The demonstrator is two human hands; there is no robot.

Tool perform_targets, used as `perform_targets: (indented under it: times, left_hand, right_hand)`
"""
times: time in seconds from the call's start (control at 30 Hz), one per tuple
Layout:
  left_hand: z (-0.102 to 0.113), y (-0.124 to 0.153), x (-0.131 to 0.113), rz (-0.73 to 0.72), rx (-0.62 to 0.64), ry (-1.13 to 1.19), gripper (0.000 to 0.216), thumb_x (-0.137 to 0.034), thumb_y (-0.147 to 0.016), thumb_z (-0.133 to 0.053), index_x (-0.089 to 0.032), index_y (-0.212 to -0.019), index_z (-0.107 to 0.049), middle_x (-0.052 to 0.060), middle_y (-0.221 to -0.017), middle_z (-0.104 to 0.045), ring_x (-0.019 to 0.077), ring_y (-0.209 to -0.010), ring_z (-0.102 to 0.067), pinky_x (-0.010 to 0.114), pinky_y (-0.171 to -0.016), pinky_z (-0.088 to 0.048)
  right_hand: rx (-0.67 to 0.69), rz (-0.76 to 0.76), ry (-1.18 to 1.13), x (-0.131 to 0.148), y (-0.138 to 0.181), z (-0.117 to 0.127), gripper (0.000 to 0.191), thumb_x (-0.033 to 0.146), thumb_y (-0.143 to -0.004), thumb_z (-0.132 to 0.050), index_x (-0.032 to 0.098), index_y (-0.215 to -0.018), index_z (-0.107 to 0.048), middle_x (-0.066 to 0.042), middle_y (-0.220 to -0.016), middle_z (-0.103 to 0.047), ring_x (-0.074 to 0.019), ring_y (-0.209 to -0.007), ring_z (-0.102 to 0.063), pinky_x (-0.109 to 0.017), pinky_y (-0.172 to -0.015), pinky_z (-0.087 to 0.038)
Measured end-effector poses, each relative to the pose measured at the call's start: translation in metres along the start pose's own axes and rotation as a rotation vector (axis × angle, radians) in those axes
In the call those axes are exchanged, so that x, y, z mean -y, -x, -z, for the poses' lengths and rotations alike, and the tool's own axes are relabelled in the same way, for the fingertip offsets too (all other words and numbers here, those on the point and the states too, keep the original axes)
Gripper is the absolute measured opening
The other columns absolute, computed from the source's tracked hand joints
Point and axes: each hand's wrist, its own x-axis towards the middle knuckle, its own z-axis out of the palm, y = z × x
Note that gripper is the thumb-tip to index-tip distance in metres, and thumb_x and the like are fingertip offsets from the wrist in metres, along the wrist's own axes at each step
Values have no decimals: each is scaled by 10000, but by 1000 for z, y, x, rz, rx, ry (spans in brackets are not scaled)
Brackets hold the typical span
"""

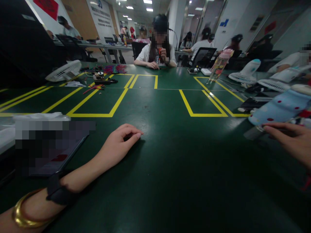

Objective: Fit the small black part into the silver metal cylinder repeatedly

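My left hand (122, 139) rests on the green tabletop (170, 161), thumb and fingertips pressed together in a pinch. Whether anything small sits between those fingertips cannot be made out. At the right edge of the view, my right hand (291, 139) pinches a small greyish, see-through piece (254, 132), blurred and just above or on the table. Right behind it lies a light-blue dotted bottle-like thing (279, 105). A dark flat tablet-like device (58, 149) lies beside my left forearm, partly blurred out.
Yellow tape lines (89, 115) mark the table. Wires and small parts (102, 79) lie at the back left, near a white fan (65, 72). A clear bottle (220, 64) and another fan (245, 72) stand at the back right. A person (155, 55) sits opposite.
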Motion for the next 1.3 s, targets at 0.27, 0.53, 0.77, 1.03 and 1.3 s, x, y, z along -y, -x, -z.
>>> perform_targets:
  times: [0.27, 0.53, 0.77, 1.03, 1.3]
  left_hand:
    - [0, 0, 1, -2, 0, 2, 249, -416, -880, -527, -232, -935, -686, 40, -1028, -626, 216, -946, -587, 351, -839, -458]
    - [0, 1, 3, 10, -18, 36, 227, -403, -880, -545, -227, -917, -683, 27, -1016, -625, 203, -936, -590, 333, -833, -444]
    - [-2, -2, 1, 32, -38, 37, 214, -394, -877, -551, -231, -913, -685, 24, -1000, -631, 201, -920, -593, 324, -802, -448]
    - [2, 1, 4, 15, -28, -7, 216, -380, -884, -539, -219, -889, -682, 28, -989, -633, 199, -915, -592, 322, -806, -449]
    - [-8, -5, -27, -130, 43, 3, 225, -334, -910, -519, -237, -1066, -649, 25, -1045, -607, 168, -892, -578, 292, -741, -462]
  right_hand:
    - [1, -195, -306, 20, 11, 0, 375, 412, -717, -651, 209, -1031, -684, -119, -922, -681, -179, -817, -641, -321, -689, -456]
    - [-4, -29, -316, 8, 17, -14, 506, 375, -642, -718, 251, -1127, -645, -66, -1067, -664, -192, -867, -647, -323, -760, -504]
    - [-22, 407, -552, 74, 53, -31, 483, 369, -719, -684, 201, -1164, -604, -79, -1043, -656, -143, -816, -641, -301, -783, -544]
    - [481, 893, -883, 197, 113, -60, 387, 280, -801, -612, 223, -1181, -559, -43, -1148, -607, -122, -984, -615, -297, -887, -541]
    - [589, 828, -948, 197, 115, -73, 485, 285, -783, -640, 251, -1228, -453, -31, -1151, -601, -117, -1029, -606, -299, -927, -523]
